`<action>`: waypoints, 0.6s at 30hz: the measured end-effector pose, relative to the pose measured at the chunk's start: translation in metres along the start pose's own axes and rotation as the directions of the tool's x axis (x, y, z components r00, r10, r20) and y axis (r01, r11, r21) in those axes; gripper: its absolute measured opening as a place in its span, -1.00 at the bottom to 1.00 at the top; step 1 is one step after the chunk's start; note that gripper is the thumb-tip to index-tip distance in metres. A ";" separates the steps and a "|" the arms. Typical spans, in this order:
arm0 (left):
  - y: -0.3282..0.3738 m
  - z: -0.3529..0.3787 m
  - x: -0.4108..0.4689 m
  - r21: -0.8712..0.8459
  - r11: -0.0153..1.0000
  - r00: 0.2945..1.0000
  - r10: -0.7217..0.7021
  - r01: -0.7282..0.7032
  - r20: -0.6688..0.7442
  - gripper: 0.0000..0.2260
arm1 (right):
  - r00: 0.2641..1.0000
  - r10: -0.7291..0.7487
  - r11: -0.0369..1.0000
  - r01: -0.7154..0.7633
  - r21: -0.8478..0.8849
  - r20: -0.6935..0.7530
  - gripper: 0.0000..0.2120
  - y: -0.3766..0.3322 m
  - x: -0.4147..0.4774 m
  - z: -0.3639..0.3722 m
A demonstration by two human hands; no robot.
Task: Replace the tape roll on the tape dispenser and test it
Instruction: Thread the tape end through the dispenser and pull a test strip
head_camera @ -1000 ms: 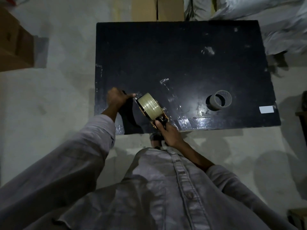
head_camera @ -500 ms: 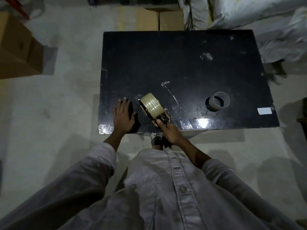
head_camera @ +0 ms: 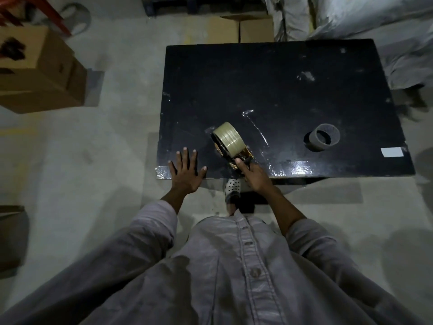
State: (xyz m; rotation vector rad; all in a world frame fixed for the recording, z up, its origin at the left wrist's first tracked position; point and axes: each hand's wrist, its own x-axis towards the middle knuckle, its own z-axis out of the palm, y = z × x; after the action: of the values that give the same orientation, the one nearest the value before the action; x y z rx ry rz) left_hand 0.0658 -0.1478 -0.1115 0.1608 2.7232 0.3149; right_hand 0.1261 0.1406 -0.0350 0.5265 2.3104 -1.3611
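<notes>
At the near edge of the black table [head_camera: 281, 78], a tape test in progress, as I read it from my remote seat. The risks, left to right: the left hand [head_camera: 186, 174] lies on the corner where a shiny strip of tape [head_camera: 293, 166] runs along the edge, and if that palm lifts or slides, I judge the strip could wrinkle or peel. Next, the tape dispenser [head_camera: 234, 153] sits tilted on the tabletop with the new tape roll [head_camera: 228, 138] mounted. A pull at this angle could stretch the tape without cutting it, or run the tool off the near edge. I cannot see the blade, so fingers near the front of the frame are my other worry.

The grips: the left hand is spread flat, fingers straight and apart, pressing on the table and holding nothing. The right hand [head_camera: 254, 175] is curled round the dispenser's handle, one fingertip reaching up toward the frame. The roll stands between the two hands, just right of the left thumb. The empty core [head_camera: 324, 138] lies well apart to the right, and a white label [head_camera: 392, 152] sits near the far right edge.
</notes>
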 end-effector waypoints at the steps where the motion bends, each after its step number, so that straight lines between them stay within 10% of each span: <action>1: 0.002 -0.004 0.000 -0.002 1.000 1.000 -0.006 0.006 0.028 -0.23 | 1.000 0.014 1.000 -0.014 -0.004 -0.001 -0.07 0.002 0.002 0.002; 18: 0.011 -0.013 0.005 0.029 0.998 0.990 -0.067 0.064 0.122 -0.21 | 0.997 -0.020 0.998 0.024 0.060 -0.068 -0.53 0.065 -0.056 -0.019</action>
State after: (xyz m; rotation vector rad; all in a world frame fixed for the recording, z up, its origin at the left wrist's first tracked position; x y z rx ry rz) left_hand 0.0566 -0.1383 -0.0994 0.0947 2.6048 0.2434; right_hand 0.2039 0.1808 -0.0445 0.5758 2.3411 -1.4493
